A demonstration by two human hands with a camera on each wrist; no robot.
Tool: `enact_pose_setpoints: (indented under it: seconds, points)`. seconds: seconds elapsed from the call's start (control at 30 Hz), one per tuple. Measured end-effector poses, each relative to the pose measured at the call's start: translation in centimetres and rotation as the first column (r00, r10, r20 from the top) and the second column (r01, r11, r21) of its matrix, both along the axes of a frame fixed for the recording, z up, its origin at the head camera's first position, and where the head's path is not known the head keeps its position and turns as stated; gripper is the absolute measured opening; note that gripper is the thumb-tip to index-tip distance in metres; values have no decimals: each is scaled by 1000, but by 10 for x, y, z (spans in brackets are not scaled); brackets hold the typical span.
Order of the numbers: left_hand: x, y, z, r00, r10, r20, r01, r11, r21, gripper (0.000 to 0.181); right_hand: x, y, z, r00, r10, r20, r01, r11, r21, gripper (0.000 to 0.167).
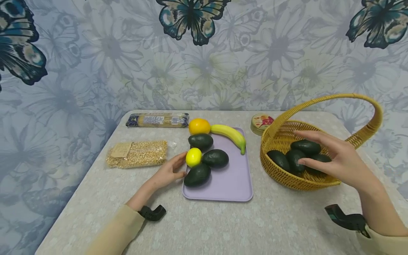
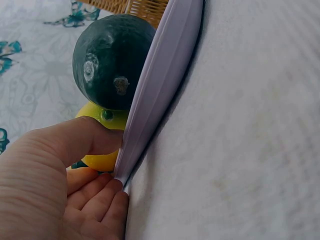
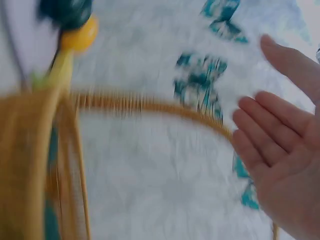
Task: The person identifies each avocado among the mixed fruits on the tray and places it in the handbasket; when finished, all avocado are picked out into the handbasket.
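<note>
My left hand (image 1: 169, 171) is at the left edge of a lilac tray (image 1: 235, 184), fingers and thumb relaxed against or close by its rim. Beside it on the tray is a yellow lemon (image 1: 193, 157), among three dark green avocados (image 1: 215, 158). An orange (image 1: 199, 126) and a banana (image 1: 230, 136) lie at the tray's far end. Over a wicker basket (image 1: 287, 180), my right hand (image 1: 341, 159) hovers with fingers spread and nothing in its grasp. Several avocados (image 1: 295, 160) lie in the basket. In the right wrist view the right palm (image 3: 285, 155) shows bare.
A bag of corn kernels (image 1: 143, 154) lies left of the tray, with a pack of noodles or pasta (image 1: 157, 120) behind it. A round tin (image 1: 260, 123) stands behind the basket's left side. The basket's tall handle (image 1: 331, 97) arches up near the right hand.
</note>
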State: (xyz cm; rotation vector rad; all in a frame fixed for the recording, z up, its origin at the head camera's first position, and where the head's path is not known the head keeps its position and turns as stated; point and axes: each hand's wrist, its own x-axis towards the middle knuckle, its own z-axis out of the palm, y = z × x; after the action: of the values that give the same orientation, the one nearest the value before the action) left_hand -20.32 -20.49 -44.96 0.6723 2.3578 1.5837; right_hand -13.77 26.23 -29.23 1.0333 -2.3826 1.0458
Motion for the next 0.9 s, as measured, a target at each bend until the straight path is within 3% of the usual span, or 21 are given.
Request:
enact_pose_setpoints:
  seconds: [0.1, 0.17, 0.2, 0.3, 0.47, 0.63, 0.8, 0.9]
  points:
    - [1, 1, 4, 1000, -6, -1, 6, 1000, 3, 73, -13, -32, -8, 978, 209, -3, -205, 956, -208, 70]
    - [5, 2, 12, 1000, -10, 4, 10, 1000, 0, 72, -23, -55, -18, 958, 284, 40, -263, 926, -271, 68]
    - [7, 3, 16, 1000, -11, 8, 11, 1000, -2, 72, -28, -66, -24, 954, 293, 65, -267, 926, -267, 67]
    - [13, 5, 27, 1000, -17, 10, 17, 1000, -6, 71, -43, -99, -46, 941, 266, 208, -224, 953, -204, 67]
    - [14, 7, 32, 1000, -21, 8, 21, 1000, 2, 70, -69, -135, -80, 876, 259, 406, -206, 964, -170, 67]
    - [13, 6, 29, 1000, -22, 13, 22, 1000, 10, 71, -88, -151, -100, 844, 249, 476, -190, 967, -170, 71]
    - [13, 5, 29, 1000, -21, 14, 21, 1000, 10, 71, -100, -157, -111, 799, 251, 546, -180, 967, -181, 73]
    - [13, 6, 29, 1000, -19, 9, 19, 1000, 7, 71, -105, -158, -117, 786, 241, 570, -177, 970, -167, 74]
